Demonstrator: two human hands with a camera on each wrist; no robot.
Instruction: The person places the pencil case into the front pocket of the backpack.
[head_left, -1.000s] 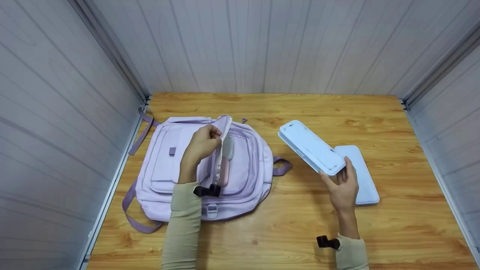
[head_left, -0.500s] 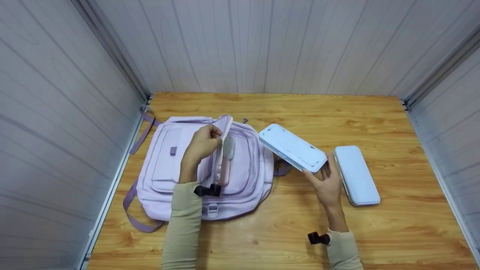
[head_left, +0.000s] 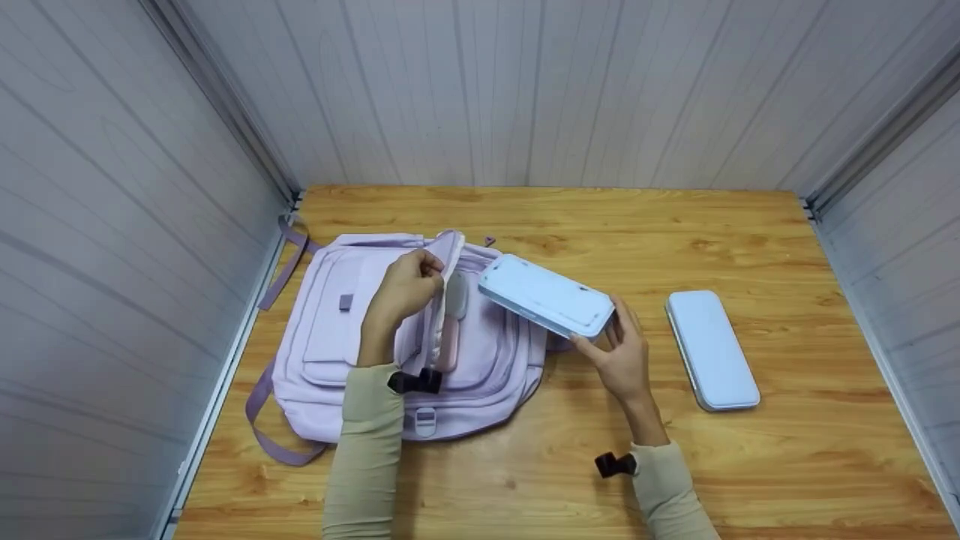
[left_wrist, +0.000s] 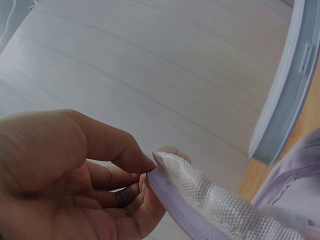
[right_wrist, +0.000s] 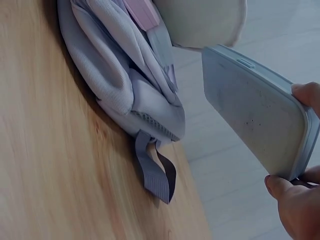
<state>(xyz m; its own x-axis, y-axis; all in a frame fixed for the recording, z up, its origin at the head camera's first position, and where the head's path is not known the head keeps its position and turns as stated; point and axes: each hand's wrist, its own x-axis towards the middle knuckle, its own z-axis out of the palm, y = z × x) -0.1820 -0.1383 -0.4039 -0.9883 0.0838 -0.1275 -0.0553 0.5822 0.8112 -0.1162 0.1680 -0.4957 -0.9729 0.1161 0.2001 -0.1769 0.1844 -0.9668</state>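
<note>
A lavender backpack (head_left: 322, 322) lies on its back on the table, its front pocket open. My left hand (head_left: 405, 289) pinches the edge of the pocket flap (left_wrist: 200, 192) between thumb and fingers and keeps it lifted. Inside the pocket show a grey rounded object (head_left: 457, 294) and a pink one (head_left: 448, 345), partly hidden by the flap. My right hand (head_left: 622, 360) grips one end of a light blue pencil case (head_left: 547, 296). The case is held tilted, its far end over the pocket's right side; the right wrist view shows its speckled flat face.
A second light blue case (head_left: 712, 351) lies on the wooden table (head_left: 810, 315) at the right. Dark purple straps (head_left: 262, 420) trail from the backpack's left, and a strap loop (right_wrist: 152, 170) sticks out at its other end. Panel walls (head_left: 495, 90) enclose the table.
My right hand has carried the pencil case leftward, from near the second case to over the backpack. The left hand keeps holding the flap in the same place.
</note>
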